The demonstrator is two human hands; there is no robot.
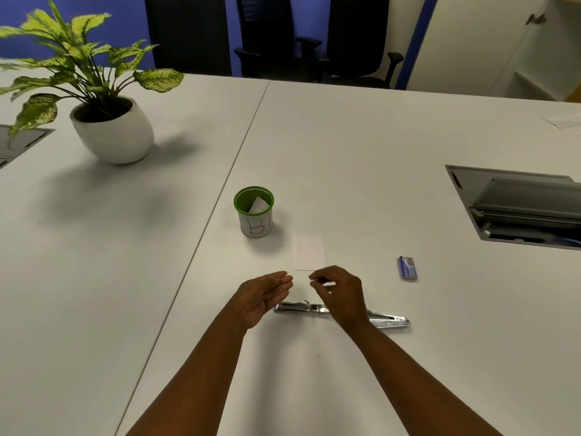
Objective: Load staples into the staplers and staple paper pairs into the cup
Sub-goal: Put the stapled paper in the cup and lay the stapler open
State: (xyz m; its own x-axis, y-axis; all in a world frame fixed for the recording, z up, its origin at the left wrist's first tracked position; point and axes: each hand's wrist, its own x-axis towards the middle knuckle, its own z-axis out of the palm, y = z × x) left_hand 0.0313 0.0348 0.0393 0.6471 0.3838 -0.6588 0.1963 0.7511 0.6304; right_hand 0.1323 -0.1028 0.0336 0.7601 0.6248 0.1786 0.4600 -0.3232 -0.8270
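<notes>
A silver stapler (297, 308) lies swung fully open and flat on the white table (361, 146), partly under my right wrist. My right hand (338, 292) hovers above it with fingers curled, pinching a small pale strip that looks like staples. My left hand (267, 294) is held beside it, palm facing right, fingers straight and holding nothing. A white paper slip (308, 252) lies just beyond my hands. The green-rimmed cup (254, 212), labelled in blue pen, stands further back on the left with folded paper inside. A small blue staple box (407, 268) lies to the right.
A potted plant in a white pot (113, 130) stands at the far left. An open cable hatch (518, 206) is sunk into the table at the right. Black office chairs (314, 39) stand behind the far edge. A table seam (232, 158) runs diagonally.
</notes>
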